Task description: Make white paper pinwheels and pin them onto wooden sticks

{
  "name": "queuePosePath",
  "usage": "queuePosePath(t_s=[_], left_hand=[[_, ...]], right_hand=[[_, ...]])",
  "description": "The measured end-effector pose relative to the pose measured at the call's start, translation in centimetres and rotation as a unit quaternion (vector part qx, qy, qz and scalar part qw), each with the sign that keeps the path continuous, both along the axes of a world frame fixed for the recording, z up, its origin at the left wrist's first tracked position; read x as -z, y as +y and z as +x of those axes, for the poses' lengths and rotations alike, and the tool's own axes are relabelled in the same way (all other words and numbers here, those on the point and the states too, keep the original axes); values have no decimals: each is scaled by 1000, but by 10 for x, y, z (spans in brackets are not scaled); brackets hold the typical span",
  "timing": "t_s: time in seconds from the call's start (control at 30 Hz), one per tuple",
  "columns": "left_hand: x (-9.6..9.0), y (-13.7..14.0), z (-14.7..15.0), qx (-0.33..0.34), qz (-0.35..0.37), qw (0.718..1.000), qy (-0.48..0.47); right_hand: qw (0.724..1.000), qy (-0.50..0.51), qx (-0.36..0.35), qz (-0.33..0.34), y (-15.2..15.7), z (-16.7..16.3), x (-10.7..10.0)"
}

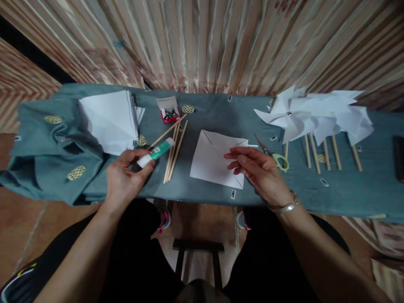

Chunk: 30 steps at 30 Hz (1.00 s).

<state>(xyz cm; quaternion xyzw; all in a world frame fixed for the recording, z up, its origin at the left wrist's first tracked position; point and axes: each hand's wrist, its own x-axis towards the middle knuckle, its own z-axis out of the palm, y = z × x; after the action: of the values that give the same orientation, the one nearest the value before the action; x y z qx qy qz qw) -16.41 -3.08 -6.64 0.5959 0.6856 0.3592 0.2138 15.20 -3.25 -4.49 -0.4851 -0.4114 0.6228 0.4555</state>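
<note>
Around paper sheet (213, 164), scissors (267, 151), sticks (178, 150), pinwheels (311, 111)

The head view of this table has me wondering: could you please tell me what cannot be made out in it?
Head view: the lettering on the green-and-white tube, too small and blurred.
Head view: part of the square sheet, hidden by the right hand.
Head view: the exact number of pinwheels, as they overlap one another.
Head view: the rest of the dark object, cut off by the right edge.

This looks like a home: a pleated curtain (202, 46) hangs beyond the far edge of the surface (344, 195), which a fruit-print cloth (214, 111) covers.
</note>
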Motion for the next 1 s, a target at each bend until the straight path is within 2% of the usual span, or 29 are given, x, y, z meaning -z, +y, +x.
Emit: queuePosePath(t_s=[0.1, 0.2, 0.3, 0.37, 0.47, 0.5, 0.57, 0.63, 0.77, 0.87, 1.0], left_hand=[[-1, -6, -9, 6, -24, 994, 102], [-5, -8, -13, 42, -10, 980, 194], [-11, -8, -12, 67, 54, 961, 263], [-15, -10, -2, 100, 110, 950, 275], [-15, -15, 34, 223, 192, 919, 263], [-13, -17, 49, 284, 191, 906, 249], [-6, -18, 80, 364, 187, 887, 213], [2, -16, 104, 404, 179, 874, 201], [11, -8, 123, 411, 179, 872, 197], [8, -6, 123, 418, 178, 867, 206], [5, -8, 122, 421, 180, 870, 183]], right_hand=[[997, -60, 11, 39, -3, 14, 2], [974, -198, 15, 106, -8, 26, 5], [913, -363, -6, 186, -14, 35, 10], [868, -427, -40, 250, -17, 38, 13], [820, -461, -95, 324, -20, 38, 16], [810, -469, -110, 335, -20, 38, 17], [796, -481, -134, 343, -21, 38, 19], [789, -488, -148, 342, -22, 39, 20], [792, -485, -168, 330, -22, 42, 21], [807, -469, -176, 312, -21, 44, 20], [842, -431, -175, 275, -20, 46, 18]])
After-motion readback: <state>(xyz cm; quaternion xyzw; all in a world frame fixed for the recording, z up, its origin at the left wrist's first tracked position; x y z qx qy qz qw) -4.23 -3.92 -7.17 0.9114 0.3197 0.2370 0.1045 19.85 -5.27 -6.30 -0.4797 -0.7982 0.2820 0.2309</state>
